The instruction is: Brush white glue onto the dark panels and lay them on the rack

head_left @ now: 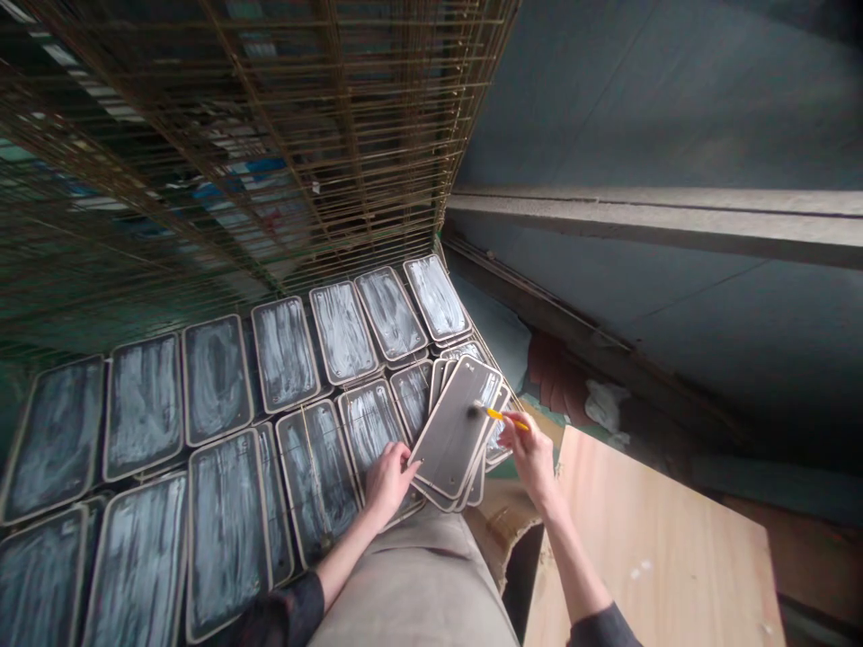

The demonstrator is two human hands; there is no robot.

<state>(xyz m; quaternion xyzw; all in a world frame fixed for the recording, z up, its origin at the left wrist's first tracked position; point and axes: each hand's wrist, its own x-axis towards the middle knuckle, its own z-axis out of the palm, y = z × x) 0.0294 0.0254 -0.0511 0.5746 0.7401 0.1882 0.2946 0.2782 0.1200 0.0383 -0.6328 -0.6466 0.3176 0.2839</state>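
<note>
My right hand [530,452] grips a paintbrush [497,414] by its yellow handle. The dark bristles touch the upper part of a grey rounded rectangular panel [453,440] with a pale rim. White streaks show near the panel's top end; its lower part looks bare. This panel lies tilted on top of a small stack of similar ones. With thumb and fingers, my left hand [391,483] pinches the panel's lower left edge. Around the stack, many white-streaked panels lie in rows, among them one panel [369,429] just beyond my left hand.
A wire rack [378,117] rises behind the rows of panels. To the right stands a pale wooden board [647,548], with a torn cardboard piece [502,526] beside it. A grey wall [607,117] with a ledge [647,216] bounds the right. White crumpled plastic [607,406] lies near its foot.
</note>
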